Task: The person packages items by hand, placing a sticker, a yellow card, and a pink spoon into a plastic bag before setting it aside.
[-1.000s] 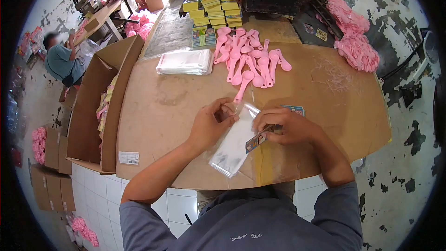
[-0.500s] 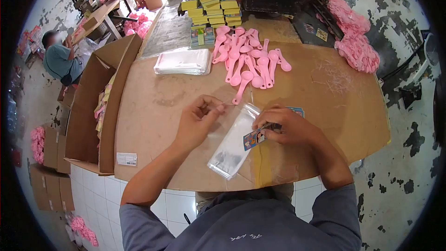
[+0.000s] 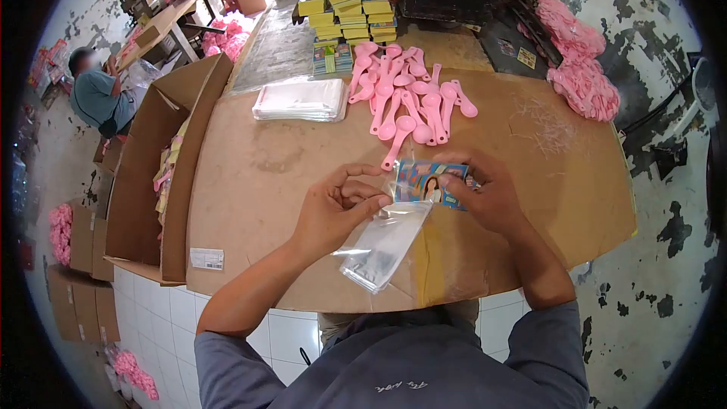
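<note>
1. Cardboard-covered table (image 3: 250, 174) fills the middle of my view. All the work sits on it, close to the near edge.
2. Open carton (image 3: 163, 151) stands at 9 o'clock against the table's left side, with pink and yellow items inside.
3. Pile of pink spoons (image 3: 405, 102) lies at 12 o'clock from the hands. The nearest spoon's bowl is just beside the printed card.
4. Stack of clear bags (image 3: 301, 100) lies at 11 o'clock, well apart from the hands.
5. Clear bag (image 3: 382, 246) lies slantwise at 6 o'clock, its tail towards the body. My left hand (image 3: 337, 208) is curled, with thumb and fingertips pinching the bag's mouth.
6. Printed card (image 3: 422, 180) is at centre, at the bag's mouth. My right hand (image 3: 488, 197) is closed on its right edge, fingers on top. I cannot tell whether the card's edge is already inside the film.
7. Risks, my judgement:
   - The film is thin and slack. If the pinch lets the mouth fall shut, a card corner could catch it and crease or tear the bag.
   - With only one side held, the card could tilt.
   - A stray knuckle could knock the nearest spoon.
</note>
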Tool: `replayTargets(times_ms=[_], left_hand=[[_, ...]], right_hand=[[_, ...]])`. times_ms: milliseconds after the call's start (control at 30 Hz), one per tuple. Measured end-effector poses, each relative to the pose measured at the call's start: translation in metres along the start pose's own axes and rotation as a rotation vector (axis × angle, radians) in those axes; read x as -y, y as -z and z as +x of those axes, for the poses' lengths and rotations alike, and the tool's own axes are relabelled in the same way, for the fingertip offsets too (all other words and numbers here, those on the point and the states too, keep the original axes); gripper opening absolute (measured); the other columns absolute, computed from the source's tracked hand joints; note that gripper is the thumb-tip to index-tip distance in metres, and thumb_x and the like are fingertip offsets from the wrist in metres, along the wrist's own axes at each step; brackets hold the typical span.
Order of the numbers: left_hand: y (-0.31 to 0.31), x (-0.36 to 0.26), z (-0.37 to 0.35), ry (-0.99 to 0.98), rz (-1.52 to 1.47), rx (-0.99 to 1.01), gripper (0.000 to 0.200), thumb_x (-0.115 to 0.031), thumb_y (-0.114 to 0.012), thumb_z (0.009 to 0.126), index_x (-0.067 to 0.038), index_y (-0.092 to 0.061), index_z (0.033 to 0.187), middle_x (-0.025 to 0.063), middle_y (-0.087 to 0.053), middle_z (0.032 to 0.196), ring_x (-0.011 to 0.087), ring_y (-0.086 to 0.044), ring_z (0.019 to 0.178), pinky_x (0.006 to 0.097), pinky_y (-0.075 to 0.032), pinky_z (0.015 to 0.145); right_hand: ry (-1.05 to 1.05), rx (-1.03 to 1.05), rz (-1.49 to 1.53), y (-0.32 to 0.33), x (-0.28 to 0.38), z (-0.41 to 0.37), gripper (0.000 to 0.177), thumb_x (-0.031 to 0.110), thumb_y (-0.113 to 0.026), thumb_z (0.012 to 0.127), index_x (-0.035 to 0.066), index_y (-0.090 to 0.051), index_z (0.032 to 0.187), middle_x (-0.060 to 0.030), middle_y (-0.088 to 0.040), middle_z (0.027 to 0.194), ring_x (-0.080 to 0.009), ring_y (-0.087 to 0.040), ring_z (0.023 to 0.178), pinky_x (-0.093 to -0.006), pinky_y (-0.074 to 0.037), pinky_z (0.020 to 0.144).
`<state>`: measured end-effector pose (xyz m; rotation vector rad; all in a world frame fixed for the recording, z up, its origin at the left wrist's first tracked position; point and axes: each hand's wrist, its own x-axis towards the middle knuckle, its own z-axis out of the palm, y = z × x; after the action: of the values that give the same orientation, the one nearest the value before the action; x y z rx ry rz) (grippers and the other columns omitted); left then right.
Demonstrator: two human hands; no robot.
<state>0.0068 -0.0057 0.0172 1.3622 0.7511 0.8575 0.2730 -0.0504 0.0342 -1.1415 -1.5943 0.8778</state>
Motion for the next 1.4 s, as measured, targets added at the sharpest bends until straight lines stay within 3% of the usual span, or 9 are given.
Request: replayTargets(times_ms=[133, 233, 333, 433, 533, 633, 867, 1167, 1400], left_hand=[[-0.002, 0.001, -0.002, 0.007, 0.072, 0.075, 0.042, 0.002, -0.071, 0.093, 0.002, -0.056, 0.132, 0.0113, -0.076, 0.098, 0.0111, -0.072, 0.086, 0.0232, -0.056, 0.073], [-0.002, 0.013, -0.004, -0.03, 0.133, 0.135, 0.044, 0.002, -0.071, 0.093, 0.002, -0.055, 0.135, 0.0111, -0.076, 0.099, 0.0109, -0.071, 0.088, 0.0232, -0.055, 0.074], [-0.003, 0.01, -0.005, -0.027, 0.116, 0.136, 0.045, 0.003, -0.07, 0.094, 0.002, -0.054, 0.136, 0.0118, -0.076, 0.1, 0.0118, -0.071, 0.089, 0.0238, -0.055, 0.076], [0.0, 0.006, -0.004, -0.001, 0.073, 0.131, 0.044, 0.002, -0.069, 0.095, 0.002, -0.054, 0.137, 0.0132, -0.075, 0.1, 0.0137, -0.072, 0.092, 0.0249, -0.056, 0.078], [0.0, 0.011, -0.005, -0.018, 0.065, 0.165, 0.043, 0.002, -0.068, 0.096, 0.003, -0.054, 0.136, 0.0141, -0.075, 0.1, 0.0154, -0.073, 0.094, 0.0262, -0.057, 0.08], [-0.001, 0.007, -0.005, -0.029, 0.043, 0.171, 0.042, 0.001, -0.067, 0.096, 0.003, -0.054, 0.136, 0.0139, -0.075, 0.101, 0.0161, -0.073, 0.095, 0.0275, -0.058, 0.083], [-0.002, 0.008, -0.007, -0.071, 0.121, 0.163, 0.04, 0.0, -0.067, 0.097, 0.001, -0.055, 0.135, 0.0134, -0.075, 0.101, 0.0153, -0.072, 0.096, 0.0278, -0.058, 0.084], [-0.003, 0.006, -0.007, -0.03, 0.089, 0.134, 0.037, -0.006, -0.066, 0.099, 0.001, -0.056, 0.134, 0.0128, -0.076, 0.101, 0.01, -0.07, 0.088, 0.0247, -0.056, 0.077], [-0.005, 0.007, -0.009, -0.104, 0.253, 0.15, 0.039, 0.0, -0.066, 0.097, 0.002, -0.056, 0.135, 0.0128, -0.076, 0.101, 0.0124, -0.071, 0.095, 0.0261, -0.057, 0.081]], right_hand=[[0.227, 0.186, -0.265, 0.0, -0.001, 0.006, 0.033, 0.003, -0.07, 0.09, 0.008, -0.07, 0.123, -0.0091, -0.07, 0.101, -0.0184, -0.069, 0.092, -0.0325, -0.054, 0.082], [0.133, 0.168, -0.178, -0.018, 0.002, 0.002, 0.036, 0.004, -0.073, 0.088, 0.009, -0.071, 0.123, -0.0106, -0.07, 0.097, -0.0211, -0.069, 0.087, -0.0326, -0.053, 0.079], [0.189, 0.024, -0.268, -0.024, -0.004, 0.0, 0.032, 0.005, -0.074, 0.088, 0.008, -0.072, 0.119, -0.0102, -0.071, 0.097, -0.0197, -0.068, 0.086, -0.0336, -0.053, 0.076], [0.106, 0.081, -0.157, -0.004, -0.002, 0.003, 0.027, 0.005, -0.074, 0.088, 0.007, -0.072, 0.116, -0.0107, -0.072, 0.098, -0.0203, -0.068, 0.086, -0.0346, -0.053, 0.075], [0.236, 0.107, -0.238, -0.006, 0.003, 0.006, 0.021, 0.005, -0.073, 0.09, 0.006, -0.072, 0.111, -0.0105, -0.071, 0.097, -0.0205, -0.068, 0.086, -0.0334, -0.052, 0.075], [0.202, 0.063, -0.166, -0.006, 0.001, 0.007, 0.018, 0.004, -0.072, 0.091, 0.006, -0.073, 0.109, -0.0101, -0.071, 0.097, -0.0212, -0.068, 0.086, -0.0332, -0.052, 0.074], [0.303, 0.151, -0.277, -0.005, 0.002, 0.008, 0.017, 0.002, -0.071, 0.09, 0.007, -0.073, 0.106, -0.0094, -0.07, 0.097, -0.0232, -0.067, 0.085, -0.0347, -0.052, 0.073], [0.322, 0.201, -0.222, 0.001, 0.004, 0.005, 0.019, -0.003, -0.07, 0.088, 0.007, -0.073, 0.104, -0.0084, -0.07, 0.1, -0.0233, -0.068, 0.09, -0.0345, -0.054, 0.075], [0.338, 0.177, -0.278, -0.003, 0.006, 0.006, 0.017, -0.002, -0.071, 0.088, 0.006, -0.073, 0.103, -0.0093, -0.07, 0.101, -0.0238, -0.068, 0.089, -0.035, -0.054, 0.075]])
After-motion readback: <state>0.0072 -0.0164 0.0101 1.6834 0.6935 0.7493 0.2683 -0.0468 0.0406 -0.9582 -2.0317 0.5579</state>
